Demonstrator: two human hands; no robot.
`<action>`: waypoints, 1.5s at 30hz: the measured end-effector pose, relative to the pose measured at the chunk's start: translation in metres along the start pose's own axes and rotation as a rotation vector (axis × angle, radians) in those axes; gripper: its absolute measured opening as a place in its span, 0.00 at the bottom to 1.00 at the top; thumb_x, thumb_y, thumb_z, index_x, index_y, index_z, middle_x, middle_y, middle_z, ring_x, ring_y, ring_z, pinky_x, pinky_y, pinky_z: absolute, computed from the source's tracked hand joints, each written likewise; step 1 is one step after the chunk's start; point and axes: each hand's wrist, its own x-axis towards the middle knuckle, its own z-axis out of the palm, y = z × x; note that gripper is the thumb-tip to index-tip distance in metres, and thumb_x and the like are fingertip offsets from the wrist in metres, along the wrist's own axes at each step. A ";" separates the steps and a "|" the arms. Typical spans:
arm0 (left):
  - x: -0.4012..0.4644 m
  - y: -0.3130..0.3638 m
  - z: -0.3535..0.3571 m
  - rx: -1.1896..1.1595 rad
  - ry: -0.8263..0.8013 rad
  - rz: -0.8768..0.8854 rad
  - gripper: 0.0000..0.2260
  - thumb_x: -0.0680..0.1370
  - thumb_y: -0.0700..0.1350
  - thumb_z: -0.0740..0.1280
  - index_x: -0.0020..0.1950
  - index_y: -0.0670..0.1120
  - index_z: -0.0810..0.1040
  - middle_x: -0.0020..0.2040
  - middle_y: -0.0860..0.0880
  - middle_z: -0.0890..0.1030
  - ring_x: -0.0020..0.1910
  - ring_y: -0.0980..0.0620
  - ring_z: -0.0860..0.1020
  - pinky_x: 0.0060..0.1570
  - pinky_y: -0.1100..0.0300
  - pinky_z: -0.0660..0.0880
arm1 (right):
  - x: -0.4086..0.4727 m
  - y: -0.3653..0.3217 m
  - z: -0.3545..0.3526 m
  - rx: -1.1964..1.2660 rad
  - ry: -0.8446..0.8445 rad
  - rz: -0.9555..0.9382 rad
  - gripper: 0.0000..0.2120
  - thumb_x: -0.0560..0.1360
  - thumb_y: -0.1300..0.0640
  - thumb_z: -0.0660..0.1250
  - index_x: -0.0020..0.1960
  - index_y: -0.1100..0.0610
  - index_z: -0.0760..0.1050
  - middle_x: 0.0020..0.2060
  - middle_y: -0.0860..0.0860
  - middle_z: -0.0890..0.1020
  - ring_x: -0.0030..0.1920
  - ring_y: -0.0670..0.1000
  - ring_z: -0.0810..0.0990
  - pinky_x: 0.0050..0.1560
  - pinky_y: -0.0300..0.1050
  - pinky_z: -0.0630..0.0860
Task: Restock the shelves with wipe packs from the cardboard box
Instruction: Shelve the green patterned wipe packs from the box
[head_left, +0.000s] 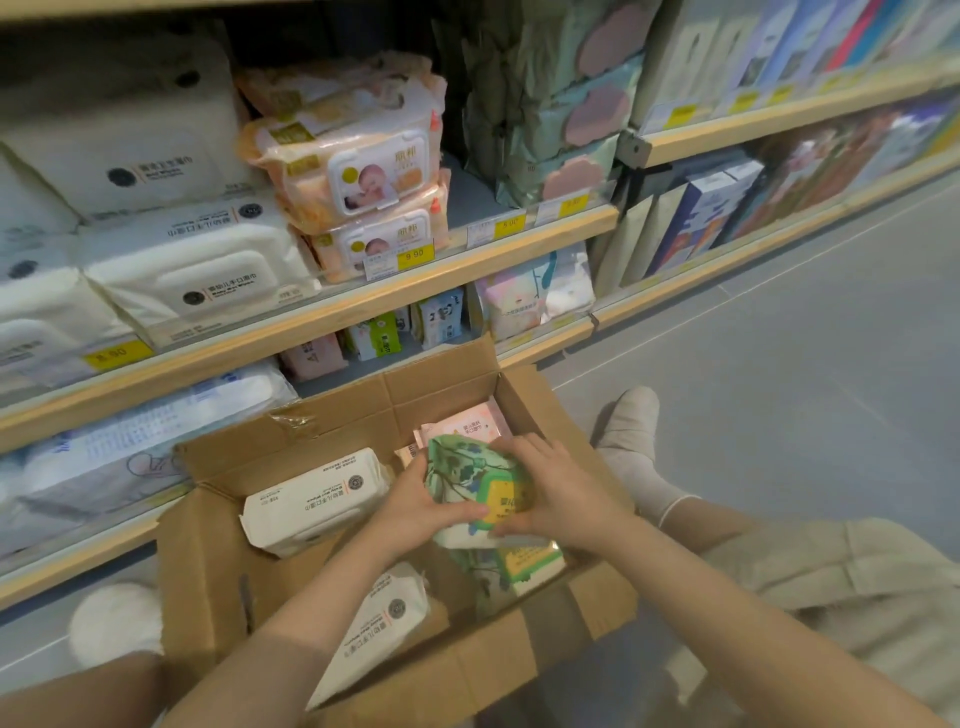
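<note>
An open cardboard box (208, 561) sits on the floor in front of the shelves. Over it, my left hand (415, 512) and my right hand (558, 493) both grip a green patterned wipe pack (467, 470) with a yellow-green lid, one hand on each side. Inside the box lie two white wipe packs (311, 501), (379, 629), another green pack (524, 564) and pink packs (467, 423) at the far end. The middle shelf (332, 317) holds white packs at left, orange baby wipe packs (358, 166) and teal packs (561, 130) to the right.
A lower shelf (540, 343) behind the box carries small assorted packs. My bent legs and white socks (631, 431) flank the box. Grey floor (779, 364) stretches to the right. More boxed goods fill the shelves at far right.
</note>
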 end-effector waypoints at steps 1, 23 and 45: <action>-0.001 0.005 -0.004 0.017 -0.006 0.006 0.39 0.53 0.55 0.81 0.60 0.53 0.69 0.54 0.55 0.80 0.51 0.58 0.80 0.53 0.57 0.77 | 0.003 0.003 -0.009 0.044 -0.042 0.019 0.43 0.61 0.39 0.76 0.70 0.44 0.59 0.64 0.43 0.69 0.61 0.47 0.68 0.59 0.47 0.71; 0.041 -0.047 0.063 0.625 -0.270 0.203 0.33 0.71 0.56 0.71 0.71 0.63 0.56 0.75 0.54 0.58 0.73 0.56 0.56 0.69 0.63 0.53 | -0.030 0.098 -0.090 0.413 0.184 0.486 0.38 0.62 0.53 0.79 0.66 0.50 0.63 0.57 0.51 0.75 0.57 0.51 0.77 0.55 0.50 0.79; 0.064 -0.093 0.060 1.152 -0.328 0.246 0.46 0.70 0.59 0.67 0.68 0.67 0.30 0.71 0.48 0.57 0.66 0.48 0.61 0.61 0.53 0.68 | -0.013 0.131 -0.068 0.492 0.133 0.602 0.39 0.62 0.52 0.79 0.67 0.49 0.62 0.56 0.49 0.78 0.53 0.48 0.80 0.50 0.45 0.80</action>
